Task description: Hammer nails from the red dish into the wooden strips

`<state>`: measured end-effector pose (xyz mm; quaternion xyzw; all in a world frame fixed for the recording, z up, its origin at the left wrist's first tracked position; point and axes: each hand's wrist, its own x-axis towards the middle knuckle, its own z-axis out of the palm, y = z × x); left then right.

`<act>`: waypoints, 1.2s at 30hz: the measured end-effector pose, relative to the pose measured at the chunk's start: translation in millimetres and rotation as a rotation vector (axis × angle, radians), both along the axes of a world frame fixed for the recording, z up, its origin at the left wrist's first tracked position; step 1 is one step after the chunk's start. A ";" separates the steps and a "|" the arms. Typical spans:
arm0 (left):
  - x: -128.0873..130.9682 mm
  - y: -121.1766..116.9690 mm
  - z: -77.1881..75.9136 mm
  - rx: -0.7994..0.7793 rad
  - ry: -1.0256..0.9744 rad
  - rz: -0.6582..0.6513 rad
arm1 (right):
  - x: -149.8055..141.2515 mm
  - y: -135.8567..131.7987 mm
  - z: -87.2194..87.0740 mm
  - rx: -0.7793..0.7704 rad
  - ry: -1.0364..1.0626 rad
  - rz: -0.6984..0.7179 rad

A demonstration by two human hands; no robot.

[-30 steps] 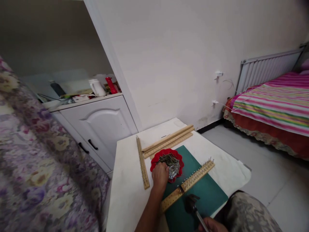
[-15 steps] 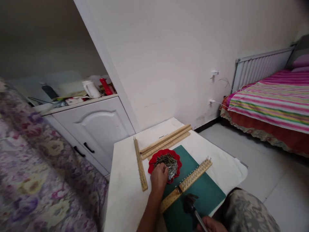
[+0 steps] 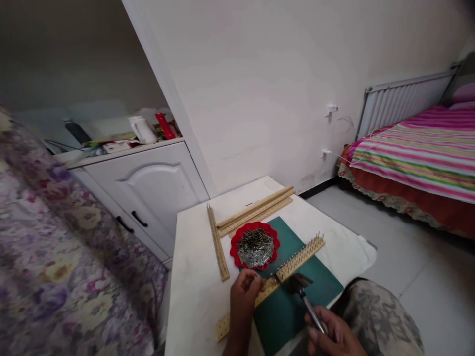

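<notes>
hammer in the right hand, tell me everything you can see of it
The hammer has a dark head, with what looks like a forked claw toward the picture's right, and a shiny, metal-looking handle. The right hand grips the handle, hiding part of it. The tool slants, its head over the green mat beside the nail-studded wooden strip; whether it touches either is unclear.
</notes>
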<state>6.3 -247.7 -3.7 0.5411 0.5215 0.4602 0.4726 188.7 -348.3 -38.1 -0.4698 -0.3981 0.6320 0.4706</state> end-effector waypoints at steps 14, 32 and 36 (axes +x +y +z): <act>33.4 -58.8 -29.9 -0.256 -0.306 -0.412 | -2.6 -4.3 -1.5 0.021 0.064 -0.172; 5.9 -32.4 -16.0 0.198 0.348 -0.113 | -3.1 -7.0 2.9 -0.054 -0.058 -0.077; 3.9 -7.7 -23.6 0.106 0.257 0.054 | -4.7 -7.9 -3.5 -0.062 -0.106 -0.033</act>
